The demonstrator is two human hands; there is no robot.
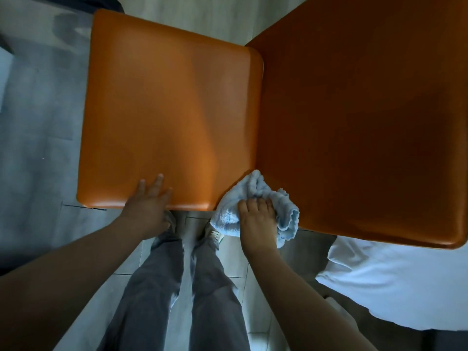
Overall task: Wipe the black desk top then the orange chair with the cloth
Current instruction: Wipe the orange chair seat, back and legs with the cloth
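The orange chair (162, 110) fills the upper view, its seat on the left and its darker backrest on the right. My left hand (149, 201) rests flat with straight fingers on the seat's near edge. My right hand (257, 219) holds a crumpled light blue cloth (255, 196) and presses it into the near corner where the seat meets the backrest. The black desk is out of view.
Grey tiled floor (38, 122) surrounds the chair. My legs in grey trousers (177, 287) and my shoes stand just below the seat's near edge. A white fabric surface (392, 282) lies at the lower right, beneath the backrest's edge.
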